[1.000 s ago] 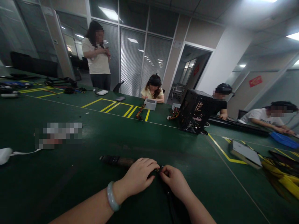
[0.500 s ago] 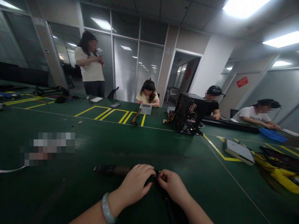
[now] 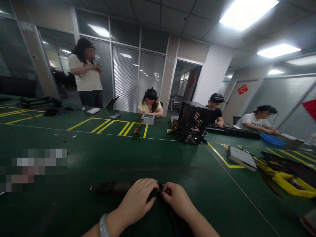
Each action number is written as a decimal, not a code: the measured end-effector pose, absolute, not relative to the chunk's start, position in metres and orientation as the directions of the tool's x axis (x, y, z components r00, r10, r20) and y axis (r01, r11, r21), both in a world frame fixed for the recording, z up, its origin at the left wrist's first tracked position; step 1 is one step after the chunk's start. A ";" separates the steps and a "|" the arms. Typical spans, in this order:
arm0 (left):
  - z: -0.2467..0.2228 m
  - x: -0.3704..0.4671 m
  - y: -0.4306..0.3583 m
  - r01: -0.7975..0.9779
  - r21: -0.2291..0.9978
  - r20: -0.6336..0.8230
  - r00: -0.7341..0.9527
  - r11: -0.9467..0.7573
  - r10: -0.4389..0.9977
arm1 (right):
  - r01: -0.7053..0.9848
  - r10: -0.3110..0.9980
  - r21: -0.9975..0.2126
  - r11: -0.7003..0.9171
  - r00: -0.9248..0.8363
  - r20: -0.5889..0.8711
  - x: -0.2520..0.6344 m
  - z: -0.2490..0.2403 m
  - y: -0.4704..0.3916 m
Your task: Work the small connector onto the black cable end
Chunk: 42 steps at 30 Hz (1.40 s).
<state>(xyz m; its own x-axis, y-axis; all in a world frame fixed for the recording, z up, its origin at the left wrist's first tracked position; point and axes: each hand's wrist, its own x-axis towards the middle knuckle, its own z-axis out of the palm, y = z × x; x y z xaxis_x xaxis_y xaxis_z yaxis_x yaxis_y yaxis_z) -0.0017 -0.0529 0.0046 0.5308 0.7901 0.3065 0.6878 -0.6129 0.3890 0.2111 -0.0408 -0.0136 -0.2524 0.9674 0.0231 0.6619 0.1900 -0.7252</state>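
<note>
A long dark tool-like object (image 3: 111,188) with a brown middle lies on the green table (image 3: 103,164), its right part running under my left hand. My left hand (image 3: 139,200), with a pale bracelet at the wrist, rests over that end, fingers curved around something too dark to name. Close to its right, my right hand (image 3: 176,197) is closed in a pinch on a small dark part that I cannot make out. The two hands' fingertips nearly meet. A dark strip (image 3: 174,220) runs down below my right hand.
A black computer case (image 3: 194,121) stands beyond the hands. Farther back is a grey power supply (image 3: 148,119) with cables. At right lie a silver box (image 3: 242,158), a yellow tray (image 3: 292,186) and a blue basket (image 3: 273,140). Several people are across the table.
The whole view has shifted a little, so things appear farther left. My hands keep nearly the same pose at the dark object.
</note>
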 end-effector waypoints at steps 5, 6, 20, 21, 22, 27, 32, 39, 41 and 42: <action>0.009 -0.002 -0.053 0.678 0.389 0.294 0.551 -0.624 0.781 | 0.664 0.968 -0.722 0.194 -0.249 0.031 0.211 -0.013 -0.042; 0.008 -0.002 -0.053 0.676 0.388 0.293 0.553 -0.626 0.780 | 0.660 0.967 -0.725 0.200 -0.253 0.037 0.211 -0.013 -0.042; 0.011 -0.002 -0.056 0.691 0.403 0.276 0.533 -0.600 0.800 | 0.634 0.962 -0.743 0.213 -0.267 0.047 0.209 -0.008 -0.042; 0.010 -0.002 -0.056 0.691 0.401 0.278 0.533 -0.601 0.799 | 0.634 0.962 -0.744 0.212 -0.268 0.046 0.209 -0.009 -0.042; 0.009 -0.002 -0.055 0.691 0.399 0.279 0.535 -0.603 0.797 | 0.635 0.963 -0.743 0.211 -0.266 0.046 0.209 -0.010 -0.042; 0.009 -0.003 -0.055 0.679 0.375 0.288 0.561 -0.631 0.776 | 0.634 0.964 -0.744 0.212 -0.260 0.053 0.210 -0.016 -0.040; 0.012 -0.002 -0.057 0.686 0.377 0.278 0.557 -0.622 0.783 | 0.648 0.965 -0.731 0.212 -0.255 0.054 0.211 -0.018 -0.039; 0.012 -0.001 -0.058 0.691 0.413 0.290 0.518 -0.593 0.805 | 0.663 0.966 -0.718 0.214 -0.253 0.054 0.210 -0.018 -0.038; 0.012 -0.002 -0.059 0.689 0.412 0.280 0.528 -0.597 0.802 | 0.663 0.966 -0.719 0.208 -0.253 0.046 0.210 -0.018 -0.038; 0.013 -0.002 -0.059 0.687 0.410 0.276 0.533 -0.600 0.800 | 0.663 0.967 -0.720 0.205 -0.253 0.042 0.210 -0.018 -0.038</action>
